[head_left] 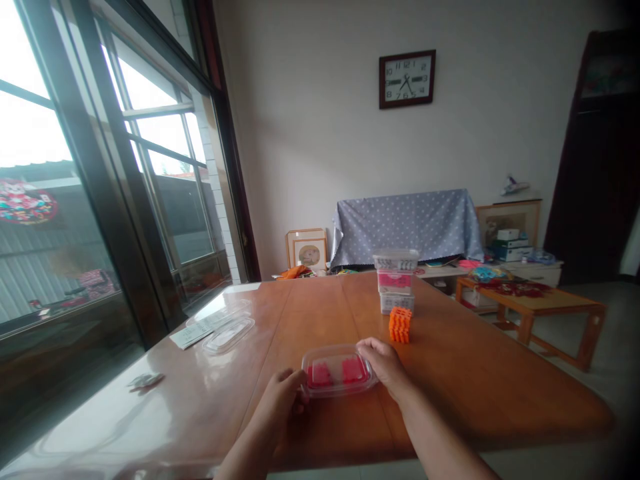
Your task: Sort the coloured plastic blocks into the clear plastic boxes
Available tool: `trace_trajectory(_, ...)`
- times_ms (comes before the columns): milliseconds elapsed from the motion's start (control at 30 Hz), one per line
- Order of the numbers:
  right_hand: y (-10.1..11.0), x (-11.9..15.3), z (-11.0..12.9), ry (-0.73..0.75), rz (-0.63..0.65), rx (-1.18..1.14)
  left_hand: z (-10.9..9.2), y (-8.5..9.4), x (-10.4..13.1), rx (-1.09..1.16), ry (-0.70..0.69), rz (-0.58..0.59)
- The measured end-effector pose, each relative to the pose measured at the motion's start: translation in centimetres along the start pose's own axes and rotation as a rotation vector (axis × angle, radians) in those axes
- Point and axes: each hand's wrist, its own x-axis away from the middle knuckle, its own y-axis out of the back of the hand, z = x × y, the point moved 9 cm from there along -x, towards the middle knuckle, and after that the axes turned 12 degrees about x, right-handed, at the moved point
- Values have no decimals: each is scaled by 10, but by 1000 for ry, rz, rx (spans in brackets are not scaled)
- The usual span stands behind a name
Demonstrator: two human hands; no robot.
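A clear plastic container with a see-through lid on top sits low over the front of the wooden table. Two pinkish-red pieces show through it, side by side. My left hand grips its left end, thumb on the rim and fingers curled below. At the right end, my right hand holds the far right corner, its thumb and fingers closed on the rim. Just beyond that hand stands a stack of orange plastic pieces. Whether the container touches the table I cannot tell.
Behind the orange pieces rises a stack of clear containers, the middle one with pink contents. To the left lie clear lids and a printed sheet. A small crumpled packet is near the left edge. A low wooden table stands at right.
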Motion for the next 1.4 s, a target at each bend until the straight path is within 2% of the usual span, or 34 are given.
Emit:
trace_trajectory(300, 1, -1, -2, -21, -12, 3, 6, -6, -4, 176, 34, 45)
trace_trajectory(733, 7, 1, 6, -51, -61, -41, 9, -9, -18, 214, 17, 88)
trace_trajectory(1000, 6, 7, 16, -8, -52, -164, 11, -10, -22, 268, 28, 75)
trace_trajectory(1100, 13, 10, 18, 28, -139, -116, 12, -10, -27, 309, 30, 67)
trace_trajectory(1233, 28, 10, 1, -58, -313, 10, 5, -14, -40, 377, 23, 56)
trace_trajectory(1400, 29, 4, -9, -67, -353, 159, -13, -27, -70, 387, 5, 28)
